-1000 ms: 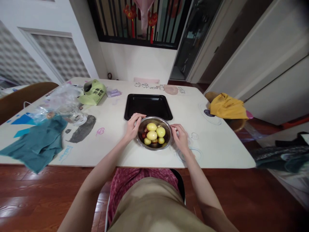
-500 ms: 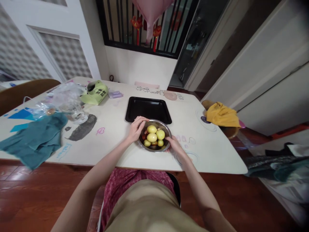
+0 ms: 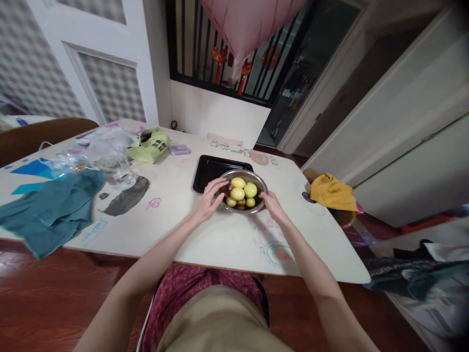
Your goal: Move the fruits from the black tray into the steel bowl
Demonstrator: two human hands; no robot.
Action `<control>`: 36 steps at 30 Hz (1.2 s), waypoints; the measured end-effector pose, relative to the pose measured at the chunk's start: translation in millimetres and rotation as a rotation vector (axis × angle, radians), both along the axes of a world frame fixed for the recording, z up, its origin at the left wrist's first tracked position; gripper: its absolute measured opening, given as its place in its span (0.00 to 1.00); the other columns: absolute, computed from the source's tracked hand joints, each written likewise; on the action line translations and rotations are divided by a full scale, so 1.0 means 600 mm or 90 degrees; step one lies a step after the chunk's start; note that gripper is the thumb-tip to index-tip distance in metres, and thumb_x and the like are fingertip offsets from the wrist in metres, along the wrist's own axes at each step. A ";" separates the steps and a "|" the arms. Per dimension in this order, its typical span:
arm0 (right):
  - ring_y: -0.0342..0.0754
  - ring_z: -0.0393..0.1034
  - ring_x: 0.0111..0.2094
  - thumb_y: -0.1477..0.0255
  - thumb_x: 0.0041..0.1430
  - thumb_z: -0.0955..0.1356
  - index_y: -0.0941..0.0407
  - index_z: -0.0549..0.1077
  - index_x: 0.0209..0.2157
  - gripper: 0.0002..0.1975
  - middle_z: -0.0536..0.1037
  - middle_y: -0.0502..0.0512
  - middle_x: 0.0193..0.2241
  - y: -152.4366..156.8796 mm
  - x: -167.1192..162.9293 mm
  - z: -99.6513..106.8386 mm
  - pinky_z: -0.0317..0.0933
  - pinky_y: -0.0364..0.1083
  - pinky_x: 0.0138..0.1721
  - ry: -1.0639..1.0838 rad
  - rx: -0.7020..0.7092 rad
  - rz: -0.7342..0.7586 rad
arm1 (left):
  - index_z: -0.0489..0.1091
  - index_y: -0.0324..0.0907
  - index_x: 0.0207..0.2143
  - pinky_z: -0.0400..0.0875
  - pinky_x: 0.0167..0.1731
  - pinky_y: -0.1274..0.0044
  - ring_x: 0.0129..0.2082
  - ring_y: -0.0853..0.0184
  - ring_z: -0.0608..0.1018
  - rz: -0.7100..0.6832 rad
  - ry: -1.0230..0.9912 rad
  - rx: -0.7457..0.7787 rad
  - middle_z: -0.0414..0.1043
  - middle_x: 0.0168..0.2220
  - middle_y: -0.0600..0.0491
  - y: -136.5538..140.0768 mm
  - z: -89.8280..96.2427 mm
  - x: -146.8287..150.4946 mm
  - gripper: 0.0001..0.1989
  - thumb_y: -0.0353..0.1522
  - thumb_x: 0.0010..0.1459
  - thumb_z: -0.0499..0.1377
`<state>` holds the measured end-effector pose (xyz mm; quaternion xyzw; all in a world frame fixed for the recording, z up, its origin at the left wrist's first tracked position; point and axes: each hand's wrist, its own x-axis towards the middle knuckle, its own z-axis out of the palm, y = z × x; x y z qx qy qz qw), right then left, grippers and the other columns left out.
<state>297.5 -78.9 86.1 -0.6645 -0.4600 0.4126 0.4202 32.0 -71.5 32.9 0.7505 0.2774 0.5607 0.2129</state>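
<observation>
A round metal bowl (image 3: pixel 259 180) is held between my two hands over the near right part of the black tray (image 3: pixel 208 171). Several yellow-green fruits (image 3: pixel 238 193) lie in the bowl, with some smaller dark reddish ones (image 3: pixel 227 192) partly hidden among them. My left hand (image 3: pixel 211 199) holds the bowl's left side, fingers along the rim and thumb against the near side. On the right side, my right hand (image 3: pixel 271 203) grips the rim, its thumb uppermost and its other fingers mostly hidden beneath.
On the white table (image 3: pixel 176 215), a teal cloth (image 3: pixel 58 205), a clear pitcher (image 3: pixel 119 171), plastic bags (image 3: pixel 110 139), a green visor (image 3: pixel 154 146) and a purple packet (image 3: pixel 180 149) lie to the left. A yellow cloth (image 3: pixel 331 191) hangs over a chair at the right edge. A pink balloon (image 3: pixel 252 29) hangs ahead.
Both hands have carried the bowl forward and slightly right, and it now covers the tray's near right corner. The whole view has shifted a little.
</observation>
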 end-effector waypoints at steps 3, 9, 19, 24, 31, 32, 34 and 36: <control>0.56 0.74 0.18 0.69 0.53 0.67 0.60 0.77 0.33 0.10 0.78 0.57 0.17 0.062 -0.011 0.022 0.70 0.50 0.19 -0.032 -0.012 -0.003 | 0.62 0.48 0.70 0.56 0.73 0.55 0.74 0.54 0.62 -0.013 0.046 -0.042 0.60 0.72 0.42 0.008 -0.012 0.003 0.27 0.47 0.75 0.52; 0.57 0.74 0.16 0.69 0.59 0.68 0.62 0.77 0.39 0.12 0.74 0.54 0.13 0.145 -0.039 0.042 0.69 0.50 0.18 -0.127 -0.010 0.016 | 0.53 0.49 0.75 0.55 0.74 0.54 0.76 0.52 0.58 -0.028 0.124 -0.144 0.52 0.76 0.41 0.028 -0.039 0.003 0.32 0.49 0.75 0.48; 0.57 0.80 0.23 0.69 0.67 0.63 0.63 0.79 0.46 0.16 0.78 0.58 0.18 0.205 -0.048 0.089 0.76 0.51 0.32 -0.413 -0.029 0.096 | 0.53 0.48 0.75 0.57 0.73 0.51 0.76 0.52 0.59 -0.008 0.268 -0.155 0.54 0.75 0.41 0.034 -0.046 0.001 0.31 0.48 0.77 0.44; 0.57 0.83 0.28 0.68 0.70 0.61 0.63 0.77 0.52 0.20 0.82 0.60 0.23 0.216 -0.056 0.114 0.76 0.52 0.40 -0.554 -0.053 0.128 | 0.53 0.45 0.75 0.57 0.74 0.53 0.77 0.52 0.58 -0.007 0.317 -0.150 0.53 0.76 0.40 0.034 -0.048 0.000 0.32 0.49 0.76 0.44; 0.57 0.84 0.37 0.70 0.70 0.61 0.61 0.80 0.50 0.19 0.83 0.61 0.26 0.220 -0.057 0.138 0.73 0.50 0.46 -0.713 -0.039 0.134 | 0.55 0.44 0.74 0.57 0.74 0.55 0.77 0.53 0.58 -0.006 0.338 -0.120 0.55 0.75 0.40 0.041 -0.058 -0.001 0.33 0.50 0.76 0.44; 0.58 0.84 0.39 0.70 0.70 0.61 0.62 0.81 0.48 0.19 0.84 0.62 0.26 0.220 -0.057 0.142 0.72 0.50 0.48 -0.734 -0.035 0.133 | 0.55 0.43 0.74 0.57 0.74 0.55 0.77 0.53 0.58 -0.006 0.343 -0.120 0.55 0.75 0.40 0.041 -0.058 -0.001 0.33 0.50 0.76 0.44; 0.58 0.83 0.42 0.71 0.70 0.61 0.62 0.82 0.46 0.18 0.84 0.63 0.28 0.219 -0.056 0.149 0.71 0.49 0.50 -0.771 -0.028 0.130 | 0.55 0.43 0.74 0.57 0.74 0.53 0.77 0.52 0.57 -0.007 0.354 -0.122 0.55 0.75 0.39 0.041 -0.058 -0.001 0.33 0.50 0.76 0.44; 0.57 0.84 0.41 0.71 0.70 0.61 0.62 0.82 0.47 0.19 0.85 0.63 0.28 0.216 -0.054 0.156 0.70 0.50 0.50 -0.801 -0.025 0.126 | 0.55 0.43 0.74 0.57 0.74 0.52 0.77 0.51 0.57 -0.011 0.363 -0.122 0.56 0.75 0.40 0.041 -0.058 -0.001 0.33 0.50 0.76 0.44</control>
